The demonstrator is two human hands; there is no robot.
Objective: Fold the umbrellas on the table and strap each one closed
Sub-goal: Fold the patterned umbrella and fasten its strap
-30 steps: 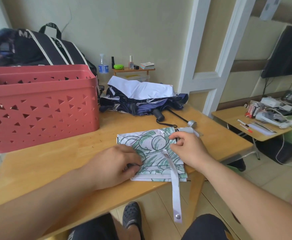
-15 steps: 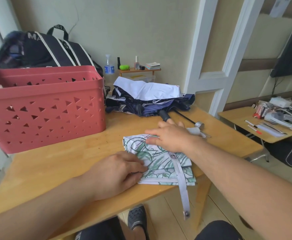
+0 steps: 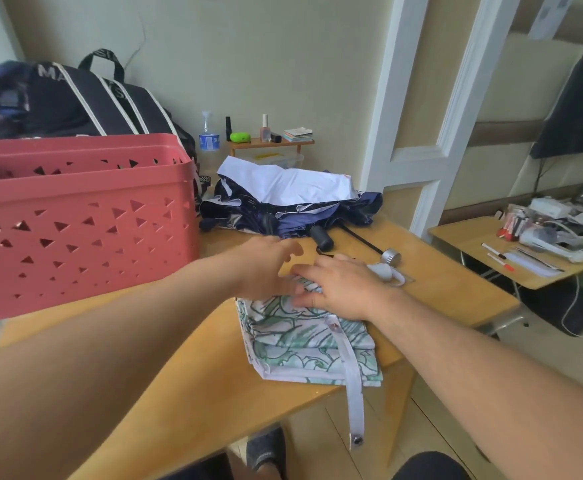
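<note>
Right hand (image 3: 338, 289) lay flat, fingers spread, pinning the green umbrella's (image 3: 304, 341) far folds. Left hand (image 3: 266, 268), blurred, loosely curled beside it; grip unclear. Strap (image 3: 352, 386) hung unfastened.

Soft, even daylight fills the room, with only faint shadows. The left hand (image 3: 266, 265) is smeared by motion blur. Wide-angle distortion bends the door frame (image 3: 456, 116) and stretches the forearms.
</note>
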